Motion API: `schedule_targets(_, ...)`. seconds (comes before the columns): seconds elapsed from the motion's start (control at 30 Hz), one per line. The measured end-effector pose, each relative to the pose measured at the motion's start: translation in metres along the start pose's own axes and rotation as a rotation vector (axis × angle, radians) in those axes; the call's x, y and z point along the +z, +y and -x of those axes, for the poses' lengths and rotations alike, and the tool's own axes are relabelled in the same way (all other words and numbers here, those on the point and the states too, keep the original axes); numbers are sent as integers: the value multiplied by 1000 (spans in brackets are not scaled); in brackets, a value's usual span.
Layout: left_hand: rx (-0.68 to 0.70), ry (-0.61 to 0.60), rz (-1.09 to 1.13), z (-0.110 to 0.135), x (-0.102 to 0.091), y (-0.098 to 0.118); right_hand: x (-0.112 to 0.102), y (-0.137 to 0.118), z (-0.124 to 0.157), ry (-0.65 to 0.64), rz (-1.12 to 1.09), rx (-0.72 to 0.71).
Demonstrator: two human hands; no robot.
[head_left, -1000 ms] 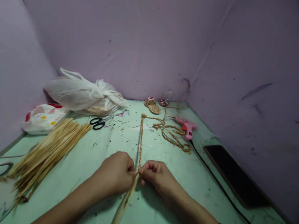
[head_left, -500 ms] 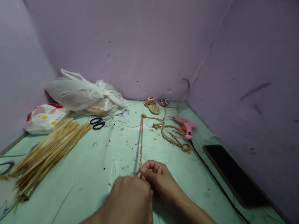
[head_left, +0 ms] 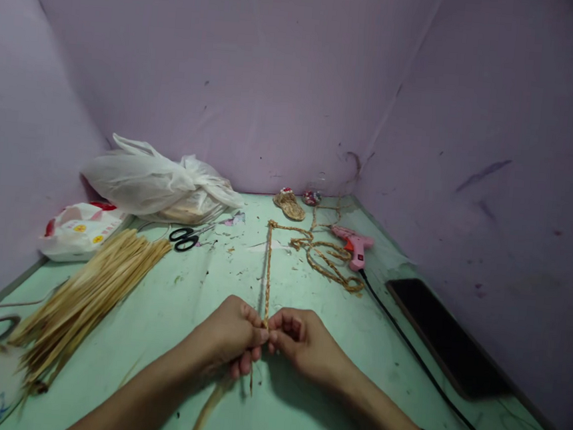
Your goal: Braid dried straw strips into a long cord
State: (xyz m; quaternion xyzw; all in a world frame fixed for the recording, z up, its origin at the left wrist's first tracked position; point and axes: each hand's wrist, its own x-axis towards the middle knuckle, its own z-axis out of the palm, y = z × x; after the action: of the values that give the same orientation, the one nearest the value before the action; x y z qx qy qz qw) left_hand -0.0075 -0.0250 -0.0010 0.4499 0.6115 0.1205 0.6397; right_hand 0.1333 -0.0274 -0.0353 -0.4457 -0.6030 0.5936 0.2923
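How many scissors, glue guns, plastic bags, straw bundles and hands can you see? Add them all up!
Scissors: 1
Glue gun: 1
Plastic bags, clear white bag and red-printed bag: 2
Straw bundle: 1
Hands, left hand and right hand, pinching the braided cord: 2
Total: 7

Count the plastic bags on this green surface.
2. A big translucent white bag lies at the back left. A smaller white bag with red and yellow print sits nearer, to its left, beside the straw bundle. Others may be hidden behind them.
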Motion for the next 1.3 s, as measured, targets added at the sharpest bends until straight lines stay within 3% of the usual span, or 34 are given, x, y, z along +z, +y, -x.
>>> schedule_targets(0.13,56,196,-134,-5,6,-6,-3,-7,11,110,535,-175)
schedule_targets(0.27,138,216,-100,-10,8,-12,-1,-17,21,212,732,-172)
schedule_targets(0.37,89,176,-25,-10,10,-11,5,-19,26,162,752,-93)
schedule_targets(0.5,64,112,37,-5,12,-7,19,-10,30,77,846,-205)
schedule_targets(0.6,132,128,6,-3,11,-7,26,-3,32,9,949,-253)
schedule_targets(0.73,196,98,57,-3,7,-13,16,-11,31,-16,817,-222)
schedule_targets(0.9,184,-2,120,-3,2,-16,-6,-24,16,258,308,-4)
schedule_targets(1.03,231,-5,137,-3,1,-17,0,-14,3,-1,-89,275)
schedule_targets(1.1,235,-7,121,-3,2,-18,5,-6,0,-32,-71,258)
schedule_targets(1.2,234,-5,56,-4,3,-18,9,3,-2,77,95,141)
schedule_targets(1.3,251,31,-98,-3,3,-18,8,7,-3,115,173,134)
